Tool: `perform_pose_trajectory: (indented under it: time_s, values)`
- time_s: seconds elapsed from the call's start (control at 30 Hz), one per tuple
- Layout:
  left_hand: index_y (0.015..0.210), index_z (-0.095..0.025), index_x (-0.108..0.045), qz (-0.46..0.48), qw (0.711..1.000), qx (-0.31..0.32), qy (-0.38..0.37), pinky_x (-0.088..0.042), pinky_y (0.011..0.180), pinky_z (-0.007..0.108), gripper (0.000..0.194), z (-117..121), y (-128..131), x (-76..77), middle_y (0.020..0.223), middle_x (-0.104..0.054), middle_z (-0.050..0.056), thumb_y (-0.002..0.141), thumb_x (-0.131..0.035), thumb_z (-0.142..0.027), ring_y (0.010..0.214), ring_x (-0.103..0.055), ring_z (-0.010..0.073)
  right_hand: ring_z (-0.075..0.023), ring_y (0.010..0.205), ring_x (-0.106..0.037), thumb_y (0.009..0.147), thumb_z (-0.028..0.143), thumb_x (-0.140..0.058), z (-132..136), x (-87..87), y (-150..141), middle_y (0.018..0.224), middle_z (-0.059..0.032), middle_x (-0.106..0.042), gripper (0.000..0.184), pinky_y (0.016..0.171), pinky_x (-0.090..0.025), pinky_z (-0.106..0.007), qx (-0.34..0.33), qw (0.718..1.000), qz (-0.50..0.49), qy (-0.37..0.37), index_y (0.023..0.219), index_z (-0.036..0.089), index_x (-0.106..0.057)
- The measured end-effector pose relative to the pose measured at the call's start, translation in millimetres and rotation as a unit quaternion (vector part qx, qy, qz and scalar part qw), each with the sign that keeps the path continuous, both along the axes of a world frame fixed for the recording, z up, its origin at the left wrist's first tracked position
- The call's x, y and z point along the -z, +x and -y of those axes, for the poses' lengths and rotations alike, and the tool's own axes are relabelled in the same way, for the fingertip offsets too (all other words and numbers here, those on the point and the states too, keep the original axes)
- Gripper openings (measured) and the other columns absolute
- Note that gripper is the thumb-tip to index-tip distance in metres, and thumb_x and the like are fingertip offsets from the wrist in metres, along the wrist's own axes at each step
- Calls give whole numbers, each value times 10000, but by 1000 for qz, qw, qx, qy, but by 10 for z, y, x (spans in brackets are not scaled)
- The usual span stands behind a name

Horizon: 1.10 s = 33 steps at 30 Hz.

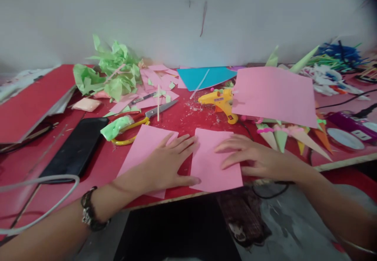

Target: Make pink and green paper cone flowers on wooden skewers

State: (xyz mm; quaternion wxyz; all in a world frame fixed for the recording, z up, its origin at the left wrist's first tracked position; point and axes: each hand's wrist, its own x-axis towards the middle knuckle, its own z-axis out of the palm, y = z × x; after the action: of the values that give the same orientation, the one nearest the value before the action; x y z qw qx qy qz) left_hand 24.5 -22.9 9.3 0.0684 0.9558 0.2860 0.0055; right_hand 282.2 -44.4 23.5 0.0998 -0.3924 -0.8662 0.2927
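Two pieces of pink paper lie side by side at the table's front edge. My left hand [173, 162] rests flat with fingers spread across the left pink sheet [144, 141], its thumb and fingertips reaching the edge of the right pink sheet [212, 174]. On that right sheet lies my right hand [244, 153], fingers apart and slightly bent, touching the paper's right side. Just beyond the sheets are yellow-handled scissors [147, 119] and a yellow hot glue gun [220, 102]. A larger pink sheet [273, 94] lies behind my right hand, over several paper cones [281, 139].
A black phone [78, 147] and a white cable [75, 180] lie at left, near a red folder [38, 100]. Crumpled green paper [112, 74], a blue sheet [203, 78] and pink scraps line the back. A purple power strip [350, 125] sits at right.
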Motion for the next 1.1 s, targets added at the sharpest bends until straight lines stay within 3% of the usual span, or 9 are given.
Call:
perform_pose_trajectory:
  time_s: [0.13,0.27,0.37,0.5,0.7,1.1]
  values:
    - [1288,-181,-333,27,998,-39,31,-93,1042,393,694,27,89,-10,1323,-391,84,771,-268,-640,1228,-302,228,-184,1040,-477,838,350,-417,-7,44,-62,1062,-57,-568,265,906,-348,-326,18,999,-33,-7,842,234,-655]
    - [1187,-201,-445,59,997,-49,-9,-238,971,373,560,-38,138,-67,1183,-502,62,797,-315,-582,1090,-424,219,-160,809,-525,864,340,-353,-127,59,-140,841,-56,-577,315,742,-402,-272,34,999,-26,20,780,191,-618]
    - [1204,-180,-413,81,995,-62,-26,-271,937,390,644,-108,141,-52,1194,-488,85,744,-372,-629,1088,-414,247,-152,704,-510,864,338,-360,-224,84,-218,737,-44,-562,332,654,-382,-260,35,997,5,63,701,183,-605]
    - [1253,-173,-341,99,992,-78,-24,-260,950,399,734,-131,145,27,1261,-433,94,705,-406,-656,1115,-383,254,-158,737,-532,844,341,-415,-306,155,-310,767,-44,-605,270,670,-360,-259,47,991,29,118,769,179,-619]
    - [1281,-177,-289,100,992,-76,-16,-276,937,391,764,-124,155,78,1262,-429,77,690,-460,-631,1106,-375,247,-142,682,-541,812,382,-463,-310,256,-359,714,-25,-622,268,610,-340,-236,120,984,32,128,706,171,-589]
    - [1292,-163,-270,90,993,-71,-16,-260,939,422,867,-111,153,96,1279,-406,93,630,-462,-689,1122,-347,275,-123,670,-525,829,366,-448,-292,284,-383,707,-22,-606,271,599,-324,-226,137,980,40,142,697,164,-572]
